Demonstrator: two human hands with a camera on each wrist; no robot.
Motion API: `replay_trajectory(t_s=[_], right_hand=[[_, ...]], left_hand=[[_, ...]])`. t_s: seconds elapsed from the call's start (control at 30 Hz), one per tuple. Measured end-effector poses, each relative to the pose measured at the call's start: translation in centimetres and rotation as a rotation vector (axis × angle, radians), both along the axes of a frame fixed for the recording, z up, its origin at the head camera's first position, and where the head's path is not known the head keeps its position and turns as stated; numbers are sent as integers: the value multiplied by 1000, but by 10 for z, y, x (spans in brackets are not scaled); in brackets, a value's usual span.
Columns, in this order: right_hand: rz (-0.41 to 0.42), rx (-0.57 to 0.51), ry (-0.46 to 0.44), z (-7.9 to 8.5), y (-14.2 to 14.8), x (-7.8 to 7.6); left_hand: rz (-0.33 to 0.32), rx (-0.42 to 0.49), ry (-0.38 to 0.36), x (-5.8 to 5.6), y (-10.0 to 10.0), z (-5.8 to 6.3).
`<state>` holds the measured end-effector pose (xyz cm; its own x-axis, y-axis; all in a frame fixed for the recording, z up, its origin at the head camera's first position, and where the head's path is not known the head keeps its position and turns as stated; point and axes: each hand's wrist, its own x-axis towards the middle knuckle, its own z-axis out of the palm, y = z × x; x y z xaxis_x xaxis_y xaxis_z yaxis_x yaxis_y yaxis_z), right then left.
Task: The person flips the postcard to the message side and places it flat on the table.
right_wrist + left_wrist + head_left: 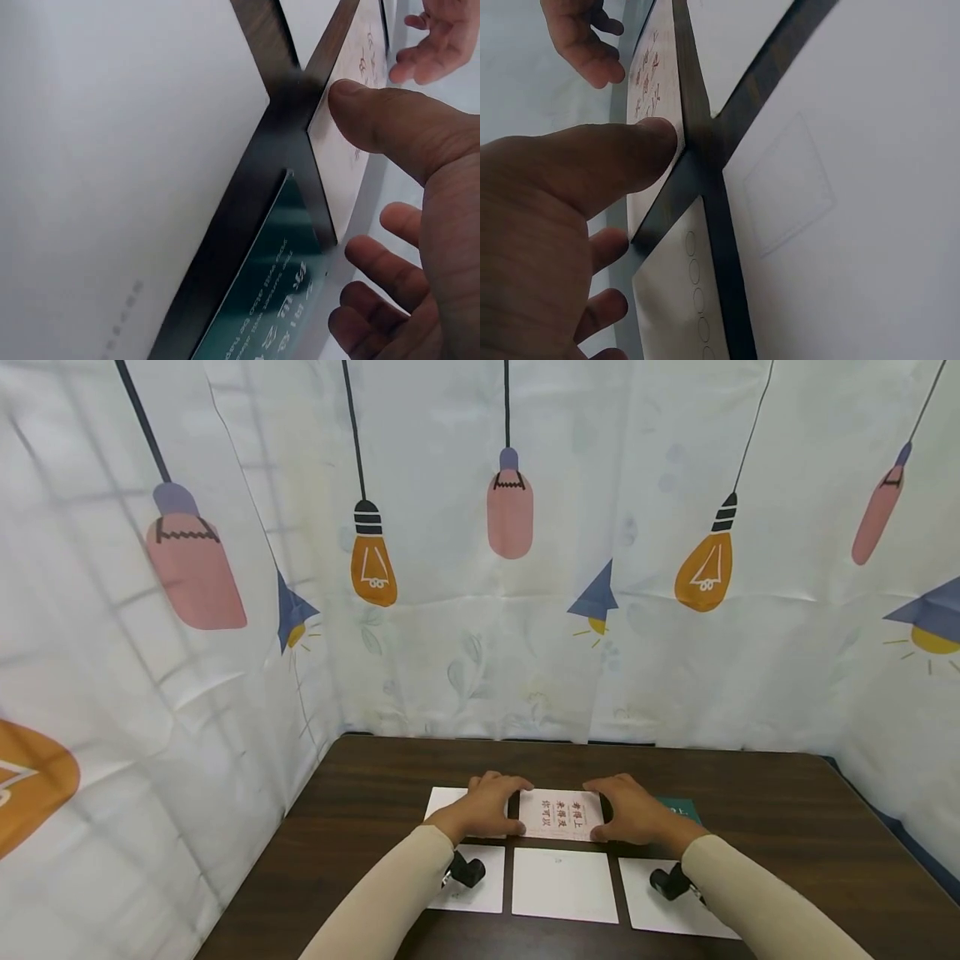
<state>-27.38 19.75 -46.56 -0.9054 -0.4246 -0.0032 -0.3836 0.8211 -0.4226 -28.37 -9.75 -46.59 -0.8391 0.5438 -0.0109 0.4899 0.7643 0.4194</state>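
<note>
A pale pink card [561, 817] with red characters lies in the middle of the back row on the dark table. My left hand [486, 807] is at its left side, thumb [656, 142] on the near corner and index finger at the far one. On the opposite side my right hand [633, 810] mirrors this, its thumb [351, 101] on the near corner. The other fingers of both hands are relaxed and spread. Under my left hand a white card [442, 797] is partly hidden, and a green card with white writing [277, 262] lies beyond my right hand.
The front row holds a left white card [483, 895], a middle white card [564, 889] and a right white card [667, 912]. Narrow strips of dark wooden table [375, 777] separate the cards. Behind stands a white curtain [450, 635] printed with lamps.
</note>
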Motion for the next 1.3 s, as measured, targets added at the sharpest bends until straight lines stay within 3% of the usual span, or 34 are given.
replay_trajectory(t_s=[0.23,0.47,0.8,1.07,1.3], right_hand=[[-3,10,-37,3,4,0],[5,26,-61,2,2,-4],[17,82,-106,6,-4,-12],[6,93,-88,8,-5,-13],[13,38,-40,6,-1,-12]], left_hand=[[6,-24,9,-2,3,-3],[30,-28,-21,-3,5,-1],[22,-38,-6,-4,7,4],[33,-41,-2,-4,10,1],[55,-60,5,-6,12,2]])
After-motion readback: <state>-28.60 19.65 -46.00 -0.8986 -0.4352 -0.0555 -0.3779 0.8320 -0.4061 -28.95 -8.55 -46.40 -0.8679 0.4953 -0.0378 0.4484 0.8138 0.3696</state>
